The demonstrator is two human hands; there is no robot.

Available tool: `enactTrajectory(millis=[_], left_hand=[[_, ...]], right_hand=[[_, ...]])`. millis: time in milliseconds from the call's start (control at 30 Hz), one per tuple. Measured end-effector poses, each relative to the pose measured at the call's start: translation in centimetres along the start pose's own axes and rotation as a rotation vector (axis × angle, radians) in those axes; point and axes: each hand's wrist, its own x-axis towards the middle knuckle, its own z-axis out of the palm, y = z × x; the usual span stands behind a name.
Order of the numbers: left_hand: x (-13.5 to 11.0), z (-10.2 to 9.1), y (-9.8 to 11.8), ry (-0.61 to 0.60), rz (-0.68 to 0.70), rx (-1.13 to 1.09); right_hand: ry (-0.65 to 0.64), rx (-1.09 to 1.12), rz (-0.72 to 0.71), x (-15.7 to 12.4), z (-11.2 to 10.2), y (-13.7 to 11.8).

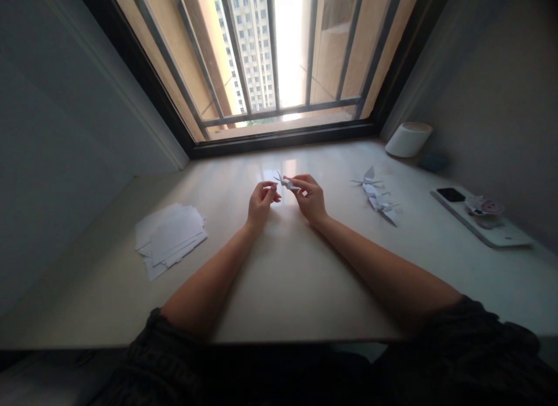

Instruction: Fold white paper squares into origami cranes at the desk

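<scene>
Between my two hands, above the middle of the white surface, is a small folded white paper crane (288, 185) with thin pointed ends. The fingers and thumb of my right hand (311, 199) are closed on its right side. My left hand (260, 202) is close to the crane's left tips, its thumb and fingertips pressed together. Whether a bit of paper is pinched there is too small to tell. To the right of my right hand, several finished-looking paper cranes (378, 199) lie in a cluster. A loose pile of white paper sheets (176, 237) lies left of my left hand.
A phone (475, 217) with a round grip on its back lies at the right. Behind it, a white cup-like object (408, 139) stands by the wall. The barred window (283, 143) closes off the far side; the surface's front edge (296, 341) is near my body.
</scene>
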Motion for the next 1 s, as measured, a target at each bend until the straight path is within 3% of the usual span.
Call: enactTrajectory(millis=[167, 467, 633, 1000], left_hand=[[0.08, 0.30, 0.01, -0.063, 0.008, -0.091], [0.13, -0.16, -0.08, -0.010, -0.001, -0.153], [0.28, -0.18, 0.00, -0.044, -0.024, -0.169], [0.41, -0.31, -0.07, -0.086, -0.067, -0.212]], right_hand=[[-0.016, 0.012, -0.053, -0.05, 0.09, 0.69], [-0.095, 0.000, -0.118, -0.10, -0.04, 0.09], [-0.113, -0.002, -0.139, -0.10, -0.03, 0.07], [-0.133, 0.074, -0.085, -0.04, 0.13, 0.33]])
